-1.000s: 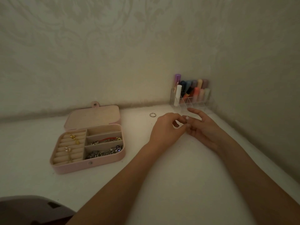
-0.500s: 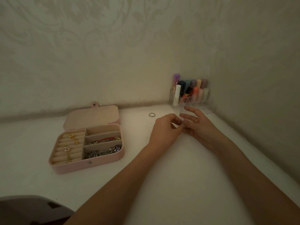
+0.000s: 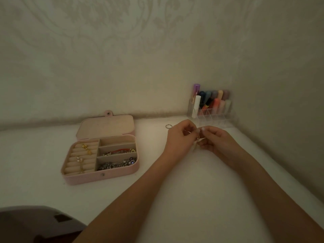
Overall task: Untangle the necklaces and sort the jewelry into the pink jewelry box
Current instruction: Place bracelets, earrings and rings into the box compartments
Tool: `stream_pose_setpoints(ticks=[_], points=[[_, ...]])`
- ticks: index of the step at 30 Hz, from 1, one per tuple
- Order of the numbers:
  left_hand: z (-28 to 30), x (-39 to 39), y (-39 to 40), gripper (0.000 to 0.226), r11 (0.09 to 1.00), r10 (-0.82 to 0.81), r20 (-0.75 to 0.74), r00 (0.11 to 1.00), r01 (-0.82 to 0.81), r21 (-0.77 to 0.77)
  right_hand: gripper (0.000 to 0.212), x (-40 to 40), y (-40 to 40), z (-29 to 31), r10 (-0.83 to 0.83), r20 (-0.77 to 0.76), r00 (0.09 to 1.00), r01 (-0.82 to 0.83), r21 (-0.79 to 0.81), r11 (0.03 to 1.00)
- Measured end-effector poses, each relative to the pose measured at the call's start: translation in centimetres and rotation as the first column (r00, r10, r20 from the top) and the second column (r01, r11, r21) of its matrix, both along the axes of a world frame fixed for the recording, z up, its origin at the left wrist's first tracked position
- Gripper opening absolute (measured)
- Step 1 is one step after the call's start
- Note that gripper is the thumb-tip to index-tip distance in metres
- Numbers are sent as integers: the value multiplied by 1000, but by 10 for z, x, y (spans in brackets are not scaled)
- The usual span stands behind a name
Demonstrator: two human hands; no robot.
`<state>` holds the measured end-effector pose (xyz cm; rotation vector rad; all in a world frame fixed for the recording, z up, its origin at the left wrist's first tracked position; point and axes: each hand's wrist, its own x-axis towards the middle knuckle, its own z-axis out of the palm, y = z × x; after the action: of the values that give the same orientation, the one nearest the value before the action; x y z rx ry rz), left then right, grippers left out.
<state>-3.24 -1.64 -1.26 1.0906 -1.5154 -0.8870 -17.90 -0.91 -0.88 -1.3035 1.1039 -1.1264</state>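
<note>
The pink jewelry box [image 3: 82, 178] lies open on the white table at the left. Gold earrings sit on its ring rolls. A red-and-silver bracelet fills its middle compartment and a silver chain its front one. My left hand [image 3: 180, 139] and my right hand [image 3: 217, 139] meet above the table near the back right. Both pinch a small silver piece of jewelry [image 3: 197, 138] between their fingertips; what it is stays too small to tell. A loose silver ring [image 3: 168, 126] lies on the table just left of my left hand.
A clear organizer [image 3: 210, 116] with coloured tubes stands in the back right corner. Walls close the table at the back and right. A dark chair back [image 3: 35, 223] shows at the bottom left.
My right hand's fingers were spread out; now they curl in and pinch the small piece together with my left hand. Both hands stay in the same spot.
</note>
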Motion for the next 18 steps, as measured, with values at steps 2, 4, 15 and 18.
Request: stream_pose_setpoints(ticks=[2, 4, 15, 18], points=[[4, 2, 3, 17, 999, 23, -77, 997, -20, 36, 14, 2, 3, 1, -11, -34, 999, 10, -21, 1000], [7, 4, 8, 12, 998, 40, -102, 994, -34, 57, 16, 4, 5, 1, -43, -56, 998, 41, -37, 998], [18, 57, 41, 18, 988, 149, 114, 982, -145, -43, 9, 51, 32, 27, 13, -271, 962, -77, -229, 970], [20, 77, 55, 15, 984, 178, 138, 974, -175, -38, 9, 72, 47, 37, 58, -334, 941, -159, -284, 946]])
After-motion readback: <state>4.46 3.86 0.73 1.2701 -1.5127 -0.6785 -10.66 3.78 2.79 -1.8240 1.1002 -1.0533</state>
